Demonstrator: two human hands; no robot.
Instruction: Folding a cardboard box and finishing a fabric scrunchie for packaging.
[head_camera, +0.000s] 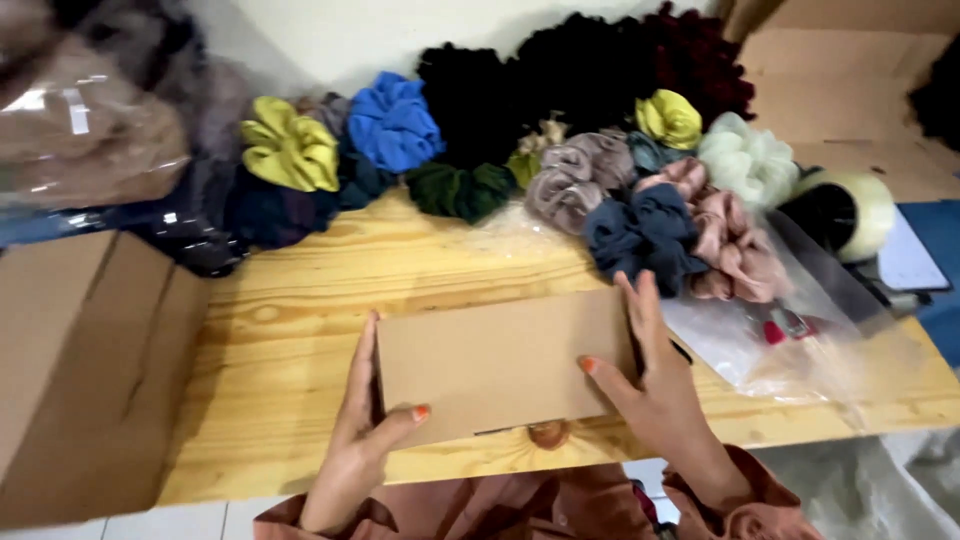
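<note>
Here, a closed flat cardboard box (505, 365) lies at the desk (300, 300) front edge; the left hand (355, 425) and right hand (650, 375) clasp its ends. Scrunchies (640, 235) (many colours) remain heaped behind, unpacked.

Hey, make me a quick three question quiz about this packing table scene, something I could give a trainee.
1. True or false: both hands are on the flat brown cardboard box.
2. Which item lies closest to the right hand? A) the blue scrunchie B) the dark navy scrunchie C) the tape roll
3. Fill in: the box rests on a light ____ table.

Key
1. True: the left hand grips the box's left end, the right hand its right end.
2. B: the dark navy scrunchie lies just past the fingertips; the blue scrunchie and the tape roll are farther off.
3. Wooden.
</note>
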